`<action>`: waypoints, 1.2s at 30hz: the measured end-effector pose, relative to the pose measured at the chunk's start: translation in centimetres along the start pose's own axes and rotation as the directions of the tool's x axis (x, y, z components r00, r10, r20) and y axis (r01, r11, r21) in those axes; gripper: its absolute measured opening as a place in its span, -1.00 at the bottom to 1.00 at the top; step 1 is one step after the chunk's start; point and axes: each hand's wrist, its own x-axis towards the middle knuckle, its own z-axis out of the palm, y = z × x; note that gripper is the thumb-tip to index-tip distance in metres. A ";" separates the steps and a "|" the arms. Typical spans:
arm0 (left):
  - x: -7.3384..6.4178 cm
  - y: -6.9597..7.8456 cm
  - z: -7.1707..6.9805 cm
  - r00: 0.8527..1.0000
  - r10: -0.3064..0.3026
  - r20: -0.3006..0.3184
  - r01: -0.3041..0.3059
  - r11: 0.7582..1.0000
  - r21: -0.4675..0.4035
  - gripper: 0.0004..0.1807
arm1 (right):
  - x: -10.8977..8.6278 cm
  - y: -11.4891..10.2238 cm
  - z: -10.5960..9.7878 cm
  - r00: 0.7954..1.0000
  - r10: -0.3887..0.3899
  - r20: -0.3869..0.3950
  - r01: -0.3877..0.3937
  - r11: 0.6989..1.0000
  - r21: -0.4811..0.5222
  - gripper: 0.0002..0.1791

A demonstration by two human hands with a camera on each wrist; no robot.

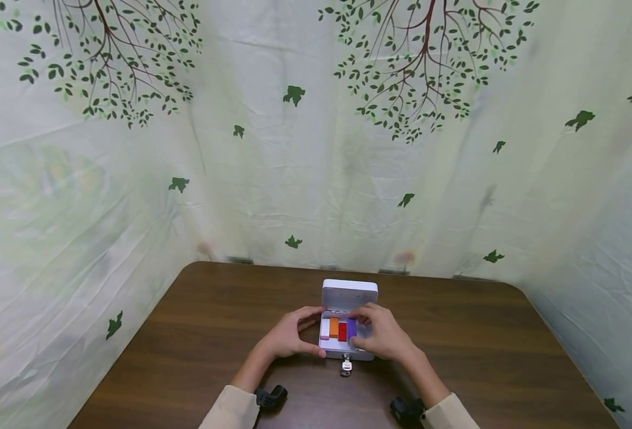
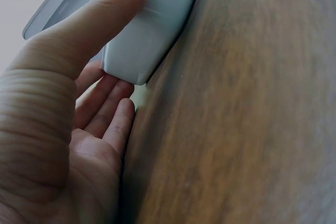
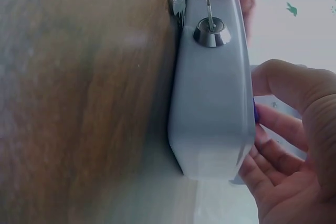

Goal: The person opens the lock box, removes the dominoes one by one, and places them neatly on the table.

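Observation:
A small grey-white metal cash box (image 1: 350,296) stands on the table with its hinged lid up. Inside it, side by side, lie an orange block (image 1: 334,327), a red block (image 1: 342,332) and a purple block (image 1: 352,328). My right hand (image 1: 384,335) reaches over the box's right side and pinches the purple block between thumb and fingers. From the left, my left hand (image 1: 290,335) holds the box, thumb at the front corner and fingers toward the back. Keys (image 3: 180,3) on a ring hang from the front lock (image 3: 211,33).
The brown wooden table (image 1: 230,298) has rounded far corners. Pale curtains (image 1: 273,179) printed with leaves and branches hang behind it and at both sides. A black wrist strap (image 1: 272,398) is on the left wrist, another (image 1: 406,410) on the right.

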 end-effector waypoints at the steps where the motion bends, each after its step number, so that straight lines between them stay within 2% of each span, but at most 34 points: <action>1: 0.0 0.0 0.0 1.000 0.002 -0.002 -0.002 1.000 -0.004 0.00 | 0.0 0.0 -0.1 1.000 0.001 -0.001 -0.001 1.000 0.003 -0.57; 22: -0.1 0.1 0.1 1.000 -0.008 -0.007 0.008 1.000 -0.004 0.01 | -0.9 1.5 -1.6 0.999 -0.010 -0.045 0.012 1.000 0.024 -0.57; 31: -0.1 0.1 0.0 1.000 -0.014 -0.005 0.014 1.000 0.001 0.00 | -1.5 1.9 -2.1 0.999 0.023 -0.049 -0.022 1.000 0.022 -0.57; 36: -0.1 0.2 0.0 1.000 -0.010 -0.004 0.010 1.000 -0.004 0.01 | -1.6 1.7 -2.6 0.998 -0.003 -0.059 0.004 0.999 0.032 -0.58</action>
